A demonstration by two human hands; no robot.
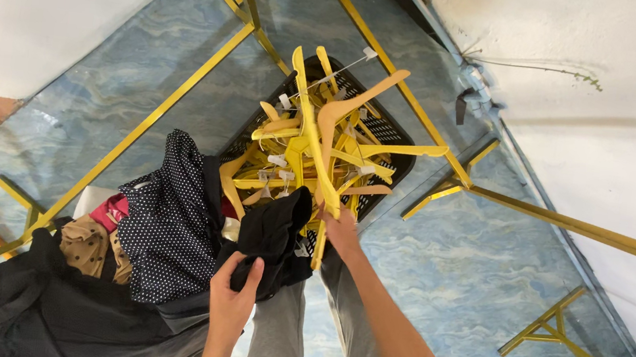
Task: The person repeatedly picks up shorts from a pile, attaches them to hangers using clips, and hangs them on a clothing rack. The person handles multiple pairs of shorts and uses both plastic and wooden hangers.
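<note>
- Black soft cloth garment (273, 233) is the working piece; it hangs bunched between your two hands, just in front of your grey-trousered knees (292, 335).
- Left hand (235, 293): fingers closed on the lower fold of the black garment, thumb on top. Judgement: keep this grip light and low, so the cloth can slide as the hanger goes in.
- Pile to your left: a navy white-dotted fabric piece (165, 221) lies over other clothes, touching the black garment's left edge. Keep the two from snagging.
- Right hand (340, 233): closed around a yellow plastic clothes hanger (314, 142), gripped near its lower end, just right of the garment and touching its upper edge.
- Judgement: lift the hanger straight up first; its upper arm stands among the tangled hangers.
- Black plastic mesh basket (387, 131), heaped with yellow hangers, sits on the blue marbled floor (467, 267) beyond both hands.
</note>
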